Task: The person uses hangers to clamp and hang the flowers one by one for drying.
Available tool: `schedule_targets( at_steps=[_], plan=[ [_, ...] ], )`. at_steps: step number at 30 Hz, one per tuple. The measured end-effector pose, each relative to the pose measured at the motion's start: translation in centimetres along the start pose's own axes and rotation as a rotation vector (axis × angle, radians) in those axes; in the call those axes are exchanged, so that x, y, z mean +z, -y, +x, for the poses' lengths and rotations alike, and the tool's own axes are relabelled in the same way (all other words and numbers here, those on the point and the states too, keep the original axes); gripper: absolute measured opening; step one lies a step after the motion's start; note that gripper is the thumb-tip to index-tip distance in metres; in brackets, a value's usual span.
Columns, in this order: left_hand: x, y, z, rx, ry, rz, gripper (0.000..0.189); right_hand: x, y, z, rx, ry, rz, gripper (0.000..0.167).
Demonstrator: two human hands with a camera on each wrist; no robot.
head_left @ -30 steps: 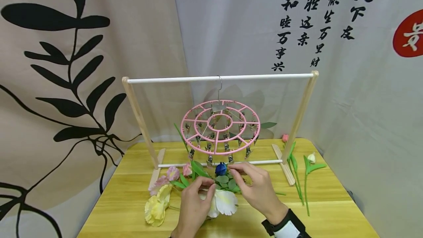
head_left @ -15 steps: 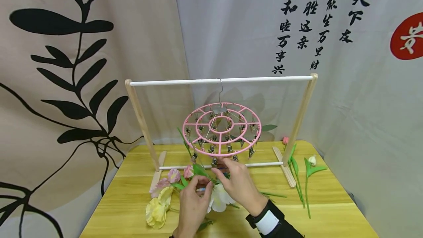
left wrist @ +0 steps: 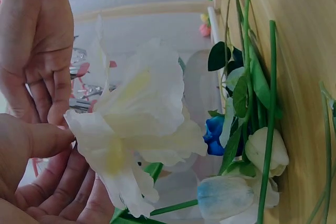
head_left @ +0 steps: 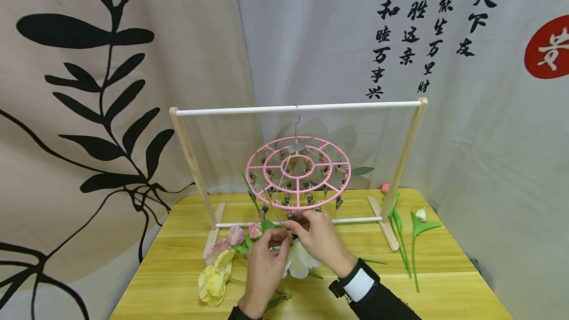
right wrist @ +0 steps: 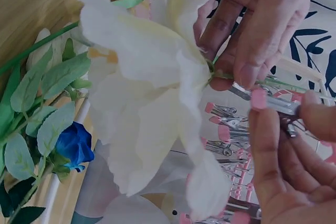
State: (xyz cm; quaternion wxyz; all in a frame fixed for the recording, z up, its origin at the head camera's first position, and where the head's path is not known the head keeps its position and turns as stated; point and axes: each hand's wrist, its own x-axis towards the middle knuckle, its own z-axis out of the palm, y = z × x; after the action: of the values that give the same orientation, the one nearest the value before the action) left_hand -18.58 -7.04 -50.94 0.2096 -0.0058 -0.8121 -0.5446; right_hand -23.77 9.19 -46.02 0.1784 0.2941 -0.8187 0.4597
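Observation:
My left hand (head_left: pixel 266 263) pinches the thin green stem (right wrist: pixel 223 75) of a white artificial flower (right wrist: pixel 142 87) just behind its bloom. Its wide petals with yellow centres point down toward the table. My right hand (head_left: pixel 322 241) grips a metal clip (right wrist: pixel 273 103) with pink tips between thumb and fingers. The clip is at the front of a round pink hanger (head_left: pixel 291 206), and the stem runs alongside it. Whether the clip's jaws close round the stem cannot be told. Both hands are close together, nearly touching.
The hanger hangs from a white rod (head_left: pixel 355 106) on a wooden stand. Below lie a blue rose (right wrist: pixel 76 145), white tulips (left wrist: pixel 266 152), a yellow flower (head_left: pixel 213 280) and pink flowers (head_left: pixel 235 235). A white tulip (head_left: pixel 421 215) and a pink one (head_left: pixel 385 188) lie at the right.
My right hand has moved left and up to the hanger's front clip, then stayed there. The left hand has shifted slightly up and right toward it with the white flower.

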Motion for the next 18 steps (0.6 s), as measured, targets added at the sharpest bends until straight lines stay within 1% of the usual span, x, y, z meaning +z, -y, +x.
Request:
schedule_targets(
  at_steps=[3,10,18],
  plan=[
    [0.14,-0.02,0.13,-0.013,0.001,0.004,0.01,-0.24,-0.12,0.05,0.018,-0.01,0.035,0.012],
    [0.33,0.19,0.12,-0.045,0.021,0.007,0.009,-0.43,-0.65,-0.1,0.086,-0.058,0.074,0.006],
    [0.55,0.32,-0.08,-0.048,0.033,0.008,0.01,-0.46,-0.82,-0.33,0.107,-0.1,0.122,0.007]
  ],
)
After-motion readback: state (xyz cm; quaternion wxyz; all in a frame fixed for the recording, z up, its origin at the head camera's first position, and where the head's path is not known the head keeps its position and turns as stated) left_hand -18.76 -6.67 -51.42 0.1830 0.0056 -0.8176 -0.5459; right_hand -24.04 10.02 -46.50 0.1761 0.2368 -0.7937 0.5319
